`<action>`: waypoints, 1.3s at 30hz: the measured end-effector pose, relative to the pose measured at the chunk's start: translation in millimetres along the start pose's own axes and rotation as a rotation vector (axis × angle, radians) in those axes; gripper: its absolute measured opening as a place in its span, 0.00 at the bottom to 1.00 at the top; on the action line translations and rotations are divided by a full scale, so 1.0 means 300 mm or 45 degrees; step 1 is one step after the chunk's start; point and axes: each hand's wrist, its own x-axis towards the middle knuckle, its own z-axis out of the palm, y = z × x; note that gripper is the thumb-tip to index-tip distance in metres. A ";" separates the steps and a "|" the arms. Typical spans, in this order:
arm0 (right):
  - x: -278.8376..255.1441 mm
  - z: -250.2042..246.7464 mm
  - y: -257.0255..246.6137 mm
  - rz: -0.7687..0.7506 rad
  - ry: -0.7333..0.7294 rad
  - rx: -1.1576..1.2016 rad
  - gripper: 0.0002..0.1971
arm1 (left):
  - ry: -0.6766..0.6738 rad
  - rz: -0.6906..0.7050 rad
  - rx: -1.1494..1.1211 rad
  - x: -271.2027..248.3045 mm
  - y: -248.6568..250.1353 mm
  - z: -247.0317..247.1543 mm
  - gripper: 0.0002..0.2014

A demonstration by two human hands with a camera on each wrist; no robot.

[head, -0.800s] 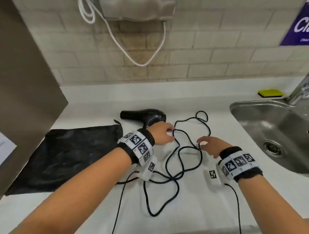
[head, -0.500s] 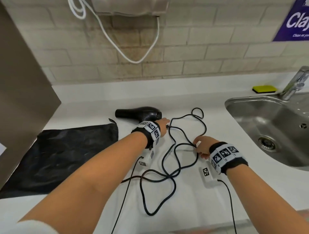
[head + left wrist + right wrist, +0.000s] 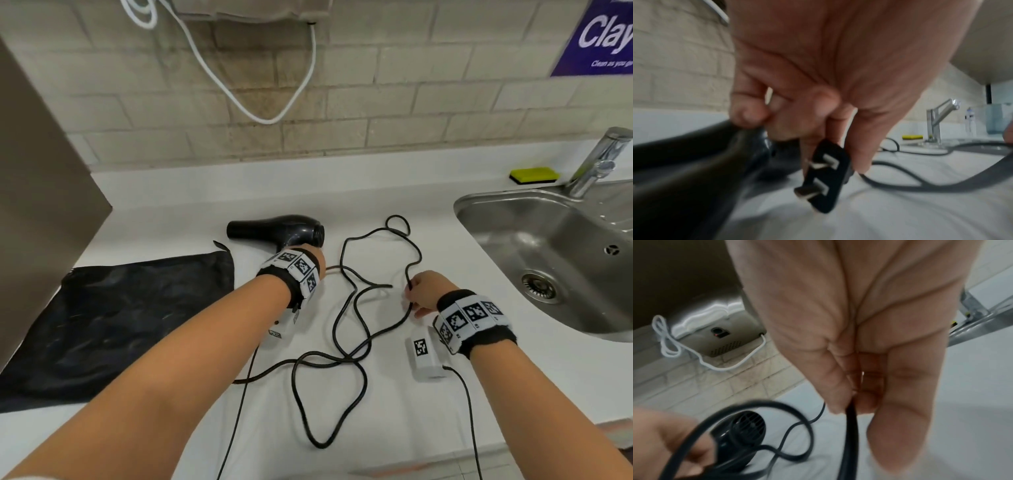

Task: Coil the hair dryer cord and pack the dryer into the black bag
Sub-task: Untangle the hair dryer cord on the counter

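The black hair dryer (image 3: 274, 231) lies on the white counter (image 3: 376, 428), nozzle pointing left. Its black cord (image 3: 346, 329) sprawls in loose loops across the middle. The black bag (image 3: 120, 318) lies flat to the left. My left hand (image 3: 318, 255) is at the dryer's handle, mostly hidden behind the wristband. In the left wrist view, two of its fingers pinch the black two-pin plug (image 3: 824, 177) while the others touch the dryer (image 3: 694, 162). My right hand (image 3: 423, 291) pinches the cord (image 3: 849, 421) to the right of the loops.
A steel sink (image 3: 513, 219) with a faucet (image 3: 599, 161) fills the right side, and a yellow sponge (image 3: 534, 174) lies behind it. A brown panel (image 3: 41, 205) stands at the left. A white cable (image 3: 260, 116) hangs on the brick wall. The counter's front edge is near.
My left hand has reached forward to the dryer's handle. My right hand has closed its fingers onto the cord.
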 end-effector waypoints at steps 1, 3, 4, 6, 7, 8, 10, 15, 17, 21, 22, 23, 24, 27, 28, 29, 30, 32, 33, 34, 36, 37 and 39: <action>-0.003 -0.014 0.011 0.005 0.016 0.024 0.10 | 0.052 -0.044 -0.068 -0.041 -0.017 -0.018 0.12; -0.017 -0.038 0.024 -0.033 0.072 0.062 0.07 | 0.155 -0.116 -0.196 -0.086 -0.046 -0.042 0.14; -0.027 -0.047 0.022 -0.071 0.105 0.145 0.05 | 0.216 -0.119 -0.255 -0.098 -0.060 -0.054 0.16; -0.052 -0.058 -0.004 -0.207 0.138 0.393 0.03 | 0.291 -0.087 -0.331 -0.108 -0.072 -0.063 0.18; -0.071 -0.061 -0.024 -0.310 0.142 0.508 0.03 | 0.315 -0.049 -0.394 -0.117 -0.068 -0.064 0.18; -0.087 -0.062 -0.048 -0.413 0.129 0.603 0.04 | 0.379 -0.002 -0.468 -0.121 -0.064 -0.060 0.18; -0.118 -0.058 -0.099 -0.609 0.096 0.710 0.05 | 0.460 0.068 -0.685 -0.154 -0.037 -0.061 0.17; -0.140 -0.037 -0.191 -0.812 0.200 0.824 0.06 | 0.269 0.435 -0.938 -0.209 0.049 -0.034 0.18; -0.128 -0.030 -0.199 -0.826 0.231 0.879 0.06 | 0.313 0.493 -0.795 -0.218 0.069 -0.013 0.18; -0.104 -0.012 -0.186 -0.907 0.314 0.703 0.06 | 0.452 0.470 -0.661 -0.215 0.081 0.012 0.16; -0.103 -0.008 -0.181 -0.921 0.300 0.643 0.06 | 0.458 0.466 -0.646 -0.216 0.081 0.012 0.16; -0.099 -0.004 -0.173 -0.925 0.279 0.559 0.08 | 0.461 0.469 -0.639 -0.217 0.082 0.014 0.16; -0.094 -0.001 -0.164 -0.922 0.249 0.445 0.10 | 0.464 0.467 -0.646 -0.222 0.083 0.013 0.16; -0.081 0.013 -0.138 -0.869 0.105 0.056 0.15 | 0.462 0.433 -0.801 -0.223 0.077 0.001 0.18; -0.079 0.018 -0.131 -0.840 0.070 0.003 0.15 | 0.447 0.418 -0.855 -0.219 0.070 -0.006 0.18; -0.076 0.023 -0.121 -0.811 0.063 0.006 0.14 | 0.439 0.407 -0.901 -0.212 0.062 -0.011 0.19; -0.074 0.025 -0.110 -0.790 0.082 0.054 0.13 | 0.448 0.403 -0.926 -0.203 0.052 -0.015 0.19; -0.067 0.015 -0.083 -0.737 0.180 0.181 0.12 | 0.486 0.376 -0.906 -0.196 0.028 -0.029 0.20; -0.065 0.004 -0.068 -0.707 0.231 0.224 0.12 | 0.492 0.325 -0.874 -0.195 0.014 -0.037 0.20; -0.067 -0.011 -0.051 -0.688 0.269 0.249 0.12 | 0.487 0.260 -0.831 -0.194 0.000 -0.046 0.20; -0.078 -0.044 -0.020 -0.685 0.325 0.264 0.12 | 0.451 0.158 -0.765 -0.181 -0.027 -0.056 0.20; -0.086 -0.062 -0.009 -0.687 0.344 0.269 0.12 | 0.421 0.125 -0.772 -0.169 -0.037 -0.052 0.20; -0.110 -0.089 0.000 -0.691 0.348 0.327 0.12 | 0.322 0.114 -0.878 -0.148 -0.043 -0.030 0.20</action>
